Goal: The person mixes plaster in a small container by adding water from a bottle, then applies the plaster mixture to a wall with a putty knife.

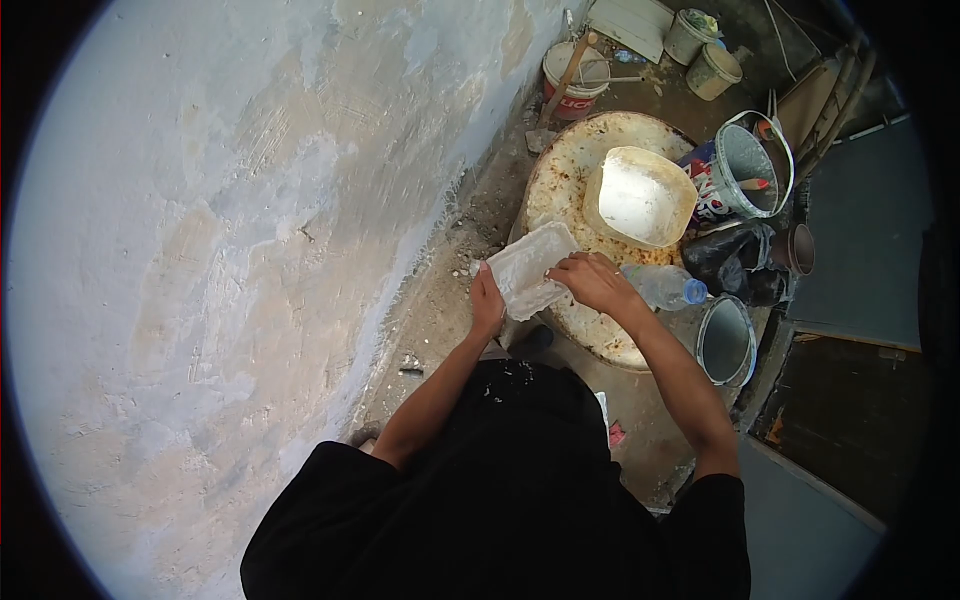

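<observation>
Head view, fig. legend. A patchy plastered wall (200, 250) is filling the left half of the frame, w/ a dusty floor (440, 310) running along its foot. You are standing over a round board (570, 160) crusted w/ pale dried material. On it a yellowish tub (640, 195) is sitting, its inside showing white.

You are holding a clear plastic tray (528, 265) over the board's near-left edge, tilted, approx. between your two hands. Your left hand (487, 305) is closing round the tray's near corner from below. Your right hand (595, 280) is curling its fingers over the tray's right rim. Both hands are gripping, neither spread wide.

Handling, as a judgement: the tray is looking thin-walled and light, prob. flexing and creaking under a squeeze and cracking if pinched hard. Its surface is looking smeared, so poss. slippery. The rims and corners are offering the stiffest hold, i.e. where your hands are sitting now, not the flat middle.

Around you: a plastic bottle (665, 288) is lying just right of your right hand, touching the board's edge. A black bag (735, 255) is slumping beyond it. A grey bucket (725, 340) is standing near your right forearm, a printed bucket (750, 165) is leaning beside the tub, and a red-and-white bucket (575, 75) w/ a stick in it is standing at the wall's far end.
</observation>
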Tool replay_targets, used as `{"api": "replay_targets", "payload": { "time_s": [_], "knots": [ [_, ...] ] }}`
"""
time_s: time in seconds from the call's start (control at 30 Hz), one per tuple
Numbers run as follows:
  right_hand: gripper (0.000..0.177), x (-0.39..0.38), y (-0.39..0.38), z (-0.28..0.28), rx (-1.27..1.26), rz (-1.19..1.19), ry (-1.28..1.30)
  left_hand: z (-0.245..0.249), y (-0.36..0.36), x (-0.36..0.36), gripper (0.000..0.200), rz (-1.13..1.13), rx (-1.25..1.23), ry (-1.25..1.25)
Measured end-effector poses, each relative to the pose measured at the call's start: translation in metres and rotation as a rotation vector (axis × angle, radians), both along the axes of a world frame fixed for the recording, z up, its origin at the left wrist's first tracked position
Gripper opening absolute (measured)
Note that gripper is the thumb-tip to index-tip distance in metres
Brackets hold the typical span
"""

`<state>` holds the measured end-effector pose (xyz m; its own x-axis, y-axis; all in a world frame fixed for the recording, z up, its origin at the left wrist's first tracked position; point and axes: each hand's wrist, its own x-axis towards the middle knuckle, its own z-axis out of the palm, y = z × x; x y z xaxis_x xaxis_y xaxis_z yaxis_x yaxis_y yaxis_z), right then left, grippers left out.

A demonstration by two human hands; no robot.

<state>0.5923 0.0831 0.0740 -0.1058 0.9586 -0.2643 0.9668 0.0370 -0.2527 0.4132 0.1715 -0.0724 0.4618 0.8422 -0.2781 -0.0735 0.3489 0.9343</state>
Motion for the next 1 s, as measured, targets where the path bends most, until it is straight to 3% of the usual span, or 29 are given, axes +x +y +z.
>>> {"api": "replay_targets", "payload": {
  "time_s": [0.13, 0.33, 0.57, 0.7, 0.9, 1.0],
  "knots": [
    [0.031, -0.004, 0.006, -0.004, 0.127, -0.111, 0.001, -0.006, 0.001, -0.001, 0.056, -0.039, 0.024, 0.006],
    [0.03, -0.021, -0.004, -0.01, 0.051, -0.004, 0.032, 0.008, -0.003, 0.002, 0.057, 0.001, -0.083, -0.09],
    [0.031, -0.011, 0.007, -0.017, 0.133, -0.185, -0.021, -0.006, -0.002, 0.002, 0.057, -0.015, -0.093, -0.053],
    [0.03, -0.025, -0.007, -0.026, 0.092, -0.052, 0.035, 0.001, -0.002, 0.007, 0.057, 0.025, -0.115, -0.097],
    [0.034, -0.01, 0.003, -0.024, 0.14, -0.11, -0.074, -0.017, 0.0, 0.004, 0.057, -0.026, -0.043, -0.042],
    [0.034, -0.011, 0.008, -0.033, 0.19, 0.032, -0.064, -0.007, -0.002, 0.002, 0.057, -0.051, -0.118, -0.108]
  ]
}}
